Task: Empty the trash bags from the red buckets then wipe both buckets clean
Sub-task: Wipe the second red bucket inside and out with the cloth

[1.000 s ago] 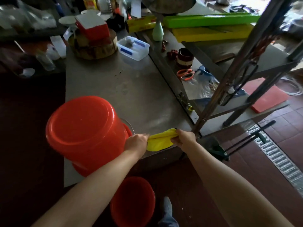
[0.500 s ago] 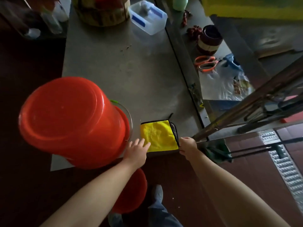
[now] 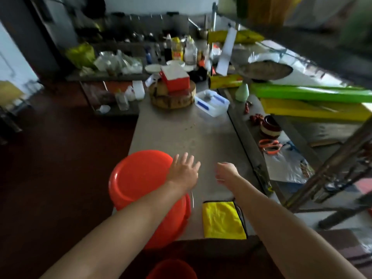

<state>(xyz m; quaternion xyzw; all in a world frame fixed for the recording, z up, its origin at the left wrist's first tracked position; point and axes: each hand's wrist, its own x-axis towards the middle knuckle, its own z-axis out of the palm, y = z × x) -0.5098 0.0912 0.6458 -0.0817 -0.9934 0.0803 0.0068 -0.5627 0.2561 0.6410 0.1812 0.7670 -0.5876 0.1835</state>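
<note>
Red bucket upside-down on table, partly under L hand.

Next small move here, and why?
Probably set the left hand on the upturned red plastic bucket to steady it: its open fingers are at the base's edge, the right hand holds nothing, and the yellow cloth lies flat on the steel table beside the bucket.

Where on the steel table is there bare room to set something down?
Bare room: the middle of the grey steel table, between the upturned red plastic bucket and folded yellow cloth at the near edge and the round wooden block and clear plastic tub farther off. Crowded: the far end and the steel surface on the right.
</note>
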